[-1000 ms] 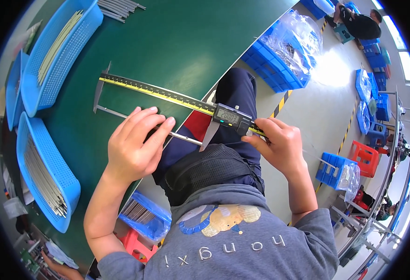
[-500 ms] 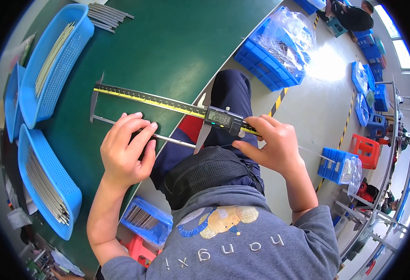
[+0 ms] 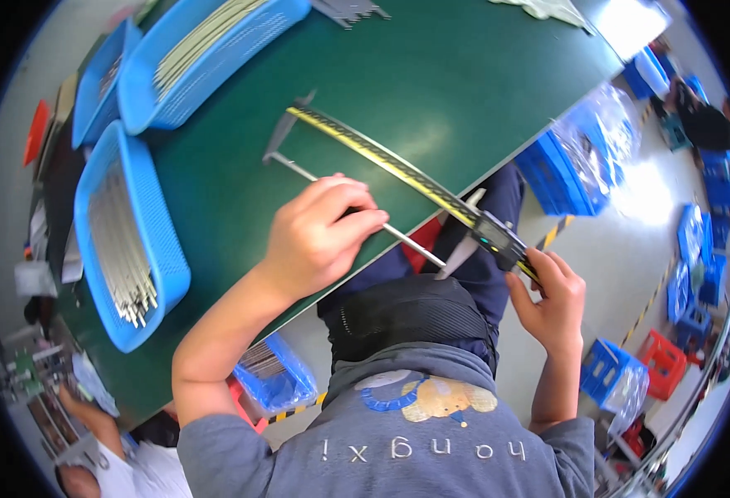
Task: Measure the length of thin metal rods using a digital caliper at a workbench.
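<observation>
A long digital caliper (image 3: 382, 159) slants across the table's edge, its yellow-marked beam running from far left to near right. Between its jaws lies a thin metal rod (image 3: 416, 246), one end at the far jaw and the other at the near jaw above my lap. My left hand (image 3: 319, 236) is closed, pinching the rod around its middle. At the beam's near end, my right hand (image 3: 553, 303) grips the caliper beside its display unit (image 3: 499, 236), thumb and fingers closed. The picture is slightly blurred, so the display cannot be read.
Blue perforated baskets (image 3: 184, 259) with rods stand along the left of the green table (image 3: 431, 66). Grey pieces (image 3: 350, 10) lie at the far side. A blue crate (image 3: 560, 174) with plastic film sits right of the table. Another person (image 3: 137, 469) is at lower left.
The view has turned, so table and baskets appear shifted. Caliper and rod now slant more steeply downward to the right. My left fingers are closed more tightly around the rod.
</observation>
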Demonstrator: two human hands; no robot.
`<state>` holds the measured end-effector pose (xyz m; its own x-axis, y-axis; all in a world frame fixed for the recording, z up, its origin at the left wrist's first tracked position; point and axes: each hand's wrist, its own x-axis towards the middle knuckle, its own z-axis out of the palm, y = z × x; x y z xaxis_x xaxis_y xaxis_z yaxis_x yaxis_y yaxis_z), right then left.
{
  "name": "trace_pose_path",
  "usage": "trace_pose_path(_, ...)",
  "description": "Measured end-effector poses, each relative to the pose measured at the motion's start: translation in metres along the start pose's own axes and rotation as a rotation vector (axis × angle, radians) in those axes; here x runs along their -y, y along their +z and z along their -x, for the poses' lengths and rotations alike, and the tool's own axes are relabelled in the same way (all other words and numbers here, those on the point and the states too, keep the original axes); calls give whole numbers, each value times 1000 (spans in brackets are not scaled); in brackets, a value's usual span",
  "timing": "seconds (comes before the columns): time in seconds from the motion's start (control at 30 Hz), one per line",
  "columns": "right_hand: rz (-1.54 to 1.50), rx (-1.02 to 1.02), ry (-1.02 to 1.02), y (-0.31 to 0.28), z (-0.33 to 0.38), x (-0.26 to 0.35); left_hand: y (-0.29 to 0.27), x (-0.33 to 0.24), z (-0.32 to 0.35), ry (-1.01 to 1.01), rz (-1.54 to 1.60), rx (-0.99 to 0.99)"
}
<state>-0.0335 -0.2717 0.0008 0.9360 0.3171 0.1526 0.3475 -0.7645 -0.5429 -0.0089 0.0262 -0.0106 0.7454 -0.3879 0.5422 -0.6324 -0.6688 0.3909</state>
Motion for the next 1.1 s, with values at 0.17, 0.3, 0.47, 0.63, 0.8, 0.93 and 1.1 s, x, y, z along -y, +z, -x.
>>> trace_pose_path(0.17, 0, 15, 2, -2, -1, -3, 1, -2, 3, -62, 40, 7)
trace_pose_path(0.3, 17, -1, -10, 1, -3, -4, 0, 4, 1, 1, -6, -17)
trace_pose_path(0.47, 70, -11, -2, 4, -7, -2, 0, 7, 1, 9, -10, -20)
trace_pose_path(0.63, 95, -3, 14, 2, -7, -1, -7, 0, -5, -27, -55, 25)
trace_pose_path(0.8, 111, 46, 24, 2, -6, 2, -9, 1, 1, -31, -22, 75)
trace_pose_path(0.93, 100, 51, 16, 2, -4, 4, -9, 2, 4, -40, 22, 81)
trace_pose_path(1.1, 88, 60, 29, 3, -3, -1, -3, 6, 2, -30, 44, 115)
